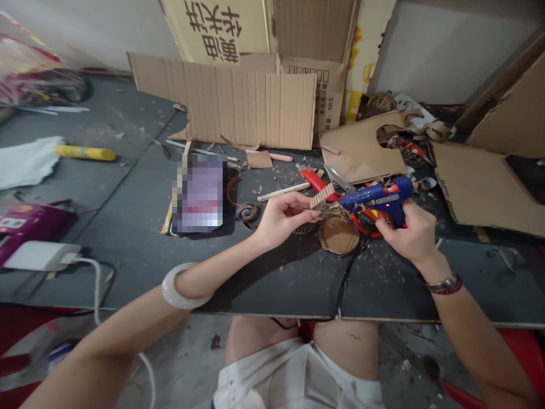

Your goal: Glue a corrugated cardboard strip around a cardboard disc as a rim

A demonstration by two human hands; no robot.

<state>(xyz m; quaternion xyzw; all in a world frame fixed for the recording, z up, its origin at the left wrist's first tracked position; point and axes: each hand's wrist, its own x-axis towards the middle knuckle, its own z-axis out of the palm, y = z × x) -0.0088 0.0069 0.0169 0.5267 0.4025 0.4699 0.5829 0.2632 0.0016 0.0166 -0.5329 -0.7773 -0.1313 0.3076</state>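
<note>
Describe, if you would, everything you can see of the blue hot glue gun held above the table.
The hot glue gun has a glossy blue plastic body, a small white label and a lit red indicator. Held level in the right hand, handle down, its metal nozzle points left at a corrugated cardboard strip pinched by the left hand.

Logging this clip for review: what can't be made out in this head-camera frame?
Device screen: head view, pixelated by a blur patch.
Glue gun nozzle tip: head view, too small, lost between the left hand and the cardboard strip.
Glue gun handle: head view, mostly hidden by the right hand.
Red-handled shears: head view, middle hidden behind the glue gun.
</note>
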